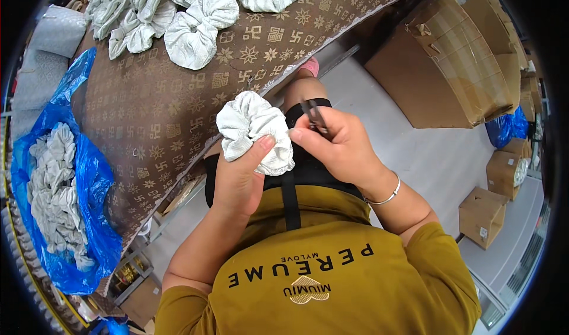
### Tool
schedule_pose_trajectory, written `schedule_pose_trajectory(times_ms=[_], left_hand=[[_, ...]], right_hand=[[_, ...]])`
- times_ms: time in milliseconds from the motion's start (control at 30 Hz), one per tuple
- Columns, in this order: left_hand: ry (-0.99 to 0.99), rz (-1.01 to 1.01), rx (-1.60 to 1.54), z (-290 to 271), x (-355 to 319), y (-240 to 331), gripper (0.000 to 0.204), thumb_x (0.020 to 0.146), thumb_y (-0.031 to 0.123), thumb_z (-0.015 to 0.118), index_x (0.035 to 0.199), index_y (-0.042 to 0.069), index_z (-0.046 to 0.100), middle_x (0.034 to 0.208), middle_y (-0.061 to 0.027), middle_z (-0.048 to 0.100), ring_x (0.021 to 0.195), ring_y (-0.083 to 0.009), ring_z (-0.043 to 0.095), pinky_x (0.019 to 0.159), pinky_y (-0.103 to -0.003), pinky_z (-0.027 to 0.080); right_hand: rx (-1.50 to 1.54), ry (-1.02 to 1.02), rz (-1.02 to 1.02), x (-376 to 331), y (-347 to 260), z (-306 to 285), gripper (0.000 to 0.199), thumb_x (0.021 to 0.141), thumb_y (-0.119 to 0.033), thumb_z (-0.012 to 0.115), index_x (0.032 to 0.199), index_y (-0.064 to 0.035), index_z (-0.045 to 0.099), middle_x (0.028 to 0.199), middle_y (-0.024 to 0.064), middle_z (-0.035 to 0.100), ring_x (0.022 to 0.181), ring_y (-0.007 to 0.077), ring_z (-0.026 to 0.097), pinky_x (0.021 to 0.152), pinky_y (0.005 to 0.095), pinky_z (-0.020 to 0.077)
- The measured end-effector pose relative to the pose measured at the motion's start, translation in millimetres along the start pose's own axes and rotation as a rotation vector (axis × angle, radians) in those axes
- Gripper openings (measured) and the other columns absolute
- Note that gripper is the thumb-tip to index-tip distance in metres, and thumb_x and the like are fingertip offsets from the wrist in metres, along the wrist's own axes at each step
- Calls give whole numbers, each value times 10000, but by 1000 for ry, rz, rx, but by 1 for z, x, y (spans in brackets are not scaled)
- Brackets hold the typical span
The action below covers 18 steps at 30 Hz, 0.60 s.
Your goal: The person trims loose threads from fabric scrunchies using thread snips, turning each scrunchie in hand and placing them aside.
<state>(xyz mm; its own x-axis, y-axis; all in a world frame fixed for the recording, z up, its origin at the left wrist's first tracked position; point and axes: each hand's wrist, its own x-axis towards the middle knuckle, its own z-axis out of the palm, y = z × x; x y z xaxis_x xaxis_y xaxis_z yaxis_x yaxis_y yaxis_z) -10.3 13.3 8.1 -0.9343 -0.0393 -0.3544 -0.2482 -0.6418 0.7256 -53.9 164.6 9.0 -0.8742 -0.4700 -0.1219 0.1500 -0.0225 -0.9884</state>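
Note:
In front of my lap, a white textured scrunchie (252, 120) is gripped between the thumb and fingers of my left hand (238, 184). Just to its right is my right hand (344, 148), closed around small dark thread snips (316, 119) whose tips point up and away from the scrunchie. The thumb and forefinger of that hand are pinched together near the scrunchie's right edge; whether a thread lies between them is too fine to make out. A silver bangle circles my right wrist.
A brown patterned cloth (178, 98) covers the table, with a pile of white scrunchies (145, 12) at its far side. At left, a blue plastic bag (101, 240) holds more. Cardboard boxes (427, 86) stand on the floor at right.

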Motion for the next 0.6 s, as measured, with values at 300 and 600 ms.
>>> schedule_pose_trajectory(times_ms=[300, 600], left_hand=[[-35, -45, -121, -8, 0, 1, 369, 786, 27, 511, 1142, 28, 411, 1048, -67, 523, 957, -144, 512, 817, -273, 414], [-50, -161, -154, -7, -5, -2, 359, 803, 68, 496, 1146, 32, 398, 1038, -54, 516, 953, -132, 503, 827, -261, 397]], right_hand=[[-68, -125, -119, -7, 12, -17, 185, 826, -105, 509, 957, 25, 520, 872, 53, 567, 770, 86, 498, 694, 232, 414], [-289, -71, -423, -2, 16, -7, 211, 775, -106, 588, 931, 32, 554, 752, 87, 582, 659, 153, 536, 604, 247, 419]])
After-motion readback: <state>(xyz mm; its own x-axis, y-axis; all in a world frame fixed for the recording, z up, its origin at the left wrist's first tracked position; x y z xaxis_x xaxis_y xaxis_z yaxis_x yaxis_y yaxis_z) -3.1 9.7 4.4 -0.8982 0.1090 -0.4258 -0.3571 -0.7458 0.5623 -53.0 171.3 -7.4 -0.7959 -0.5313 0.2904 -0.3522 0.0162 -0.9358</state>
